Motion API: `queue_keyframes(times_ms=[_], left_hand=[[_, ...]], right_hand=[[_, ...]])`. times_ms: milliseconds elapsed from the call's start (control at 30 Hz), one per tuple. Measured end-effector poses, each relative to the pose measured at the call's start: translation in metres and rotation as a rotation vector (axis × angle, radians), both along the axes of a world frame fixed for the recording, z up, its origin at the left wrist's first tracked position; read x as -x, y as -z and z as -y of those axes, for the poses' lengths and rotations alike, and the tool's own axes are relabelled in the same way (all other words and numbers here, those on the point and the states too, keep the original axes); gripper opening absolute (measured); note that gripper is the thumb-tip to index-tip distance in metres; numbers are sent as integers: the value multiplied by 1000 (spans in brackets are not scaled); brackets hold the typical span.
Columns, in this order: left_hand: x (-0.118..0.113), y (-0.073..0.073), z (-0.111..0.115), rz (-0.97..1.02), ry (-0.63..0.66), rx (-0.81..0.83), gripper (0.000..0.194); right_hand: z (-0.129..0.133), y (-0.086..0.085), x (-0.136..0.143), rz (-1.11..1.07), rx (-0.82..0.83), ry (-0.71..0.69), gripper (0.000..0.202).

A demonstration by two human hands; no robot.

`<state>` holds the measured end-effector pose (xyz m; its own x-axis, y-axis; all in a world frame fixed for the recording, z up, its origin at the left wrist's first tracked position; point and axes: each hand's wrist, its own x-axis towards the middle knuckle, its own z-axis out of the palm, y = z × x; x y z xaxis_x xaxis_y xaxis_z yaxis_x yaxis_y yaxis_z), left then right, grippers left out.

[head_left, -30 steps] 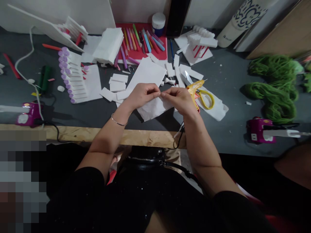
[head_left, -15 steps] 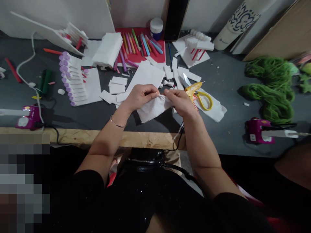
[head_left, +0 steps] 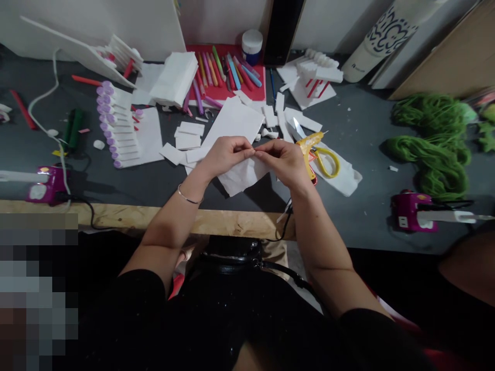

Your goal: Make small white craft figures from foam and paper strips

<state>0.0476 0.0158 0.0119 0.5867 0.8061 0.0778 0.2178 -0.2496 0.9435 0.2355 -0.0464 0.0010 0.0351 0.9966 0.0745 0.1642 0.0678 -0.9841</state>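
A thin white sheet (head_left: 242, 176), soft like tissue, hangs below my fingertips near the front of the dark table. My left hand (head_left: 231, 153) pinches its upper edge between thumb and fingers. Touching or nearly touching it, my right hand (head_left: 281, 158) pinches the same edge from the other side. Behind the hands lies a flat white board (head_left: 235, 122) with small white offcuts around it. Just right of my right hand are a yellow glue gun (head_left: 308, 144) and yellow-handled scissors (head_left: 328, 163), resting partly over a white strip (head_left: 346, 180).
Colored sticks lie on a red sheet (head_left: 259, 91) at the back, beside a white-lidded jar (head_left: 252, 46). Purple-tipped white rolls (head_left: 119, 123) stand left. Green yarn (head_left: 429, 144) and a magenta device (head_left: 415, 211) are right. Another person's arm (head_left: 467, 263) shows at the right edge.
My right hand's fingers have shifted left along the sheet's edge, closer to my left fingertips. The whole view has moved slightly.
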Motion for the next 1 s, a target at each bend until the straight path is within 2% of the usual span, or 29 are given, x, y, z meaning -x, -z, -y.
queue_keyframes(times_ms=[233,500,633,800,900,1000], left_hand=[[2,-1,-3,-21,2,194,38],[3,2,-5,102,-2,348,41],[3,3,-4,104,3,337,42],[2,2,-3,73,-30,260,29],[0,0,-2,89,-52,271,20],[-1,-3,-1,124,-59,345,13]], right_hand=[[-1,3,0,169,-90,84,11],[1,-3,4,304,-226,67,16],[0,1,4,217,-175,58,20],[0,6,7,132,-112,86,19],[0,5,7,203,-169,80,13],[0,3,6,373,-293,62,8]])
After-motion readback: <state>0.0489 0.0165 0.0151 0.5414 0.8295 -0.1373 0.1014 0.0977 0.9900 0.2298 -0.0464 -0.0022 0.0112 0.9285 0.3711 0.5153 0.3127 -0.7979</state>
